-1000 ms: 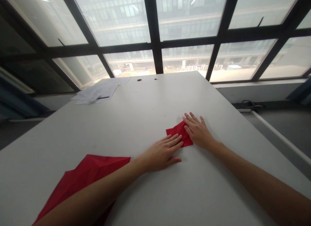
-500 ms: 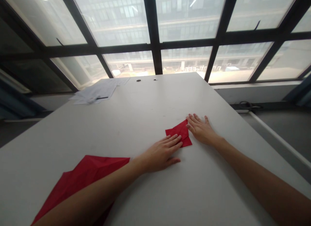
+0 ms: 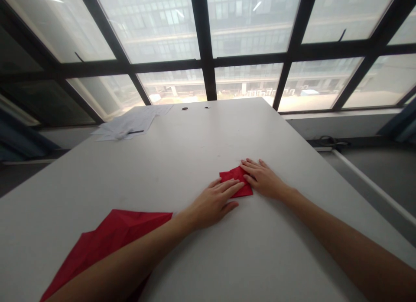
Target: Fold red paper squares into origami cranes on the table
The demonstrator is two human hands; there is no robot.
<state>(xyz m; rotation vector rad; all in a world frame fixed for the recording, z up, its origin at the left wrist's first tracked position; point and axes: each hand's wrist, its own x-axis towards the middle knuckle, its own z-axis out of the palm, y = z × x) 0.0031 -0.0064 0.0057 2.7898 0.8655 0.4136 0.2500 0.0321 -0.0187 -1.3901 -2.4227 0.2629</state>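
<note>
A small folded piece of red paper or cloth [image 3: 245, 190] lies flat on the white table [image 3: 182, 163], right of the middle. Across its left part rests my left hand [image 3: 216, 202], palm down with the fingers stretched out. My right hand [image 3: 264, 178] lies on its upper right edge, fingers extended and pressing flat. Both hands hide parts of the red piece. Beneath my left forearm is a larger red sheet [image 3: 110, 232] with creases, partly covered by the arm.
Loose white papers [image 3: 130, 122] with a dark pen [image 3: 135, 131] on them lie at the table's far left. Two small holes show near the far edge. Windows [image 3: 169, 29] stand behind the table, and a dark cable [image 3: 333, 141] lies beyond its right side.
My right hand has moved left and slightly toward me, and the upper right corner of the small red piece is now folded inward. My left hand has barely shifted.
</note>
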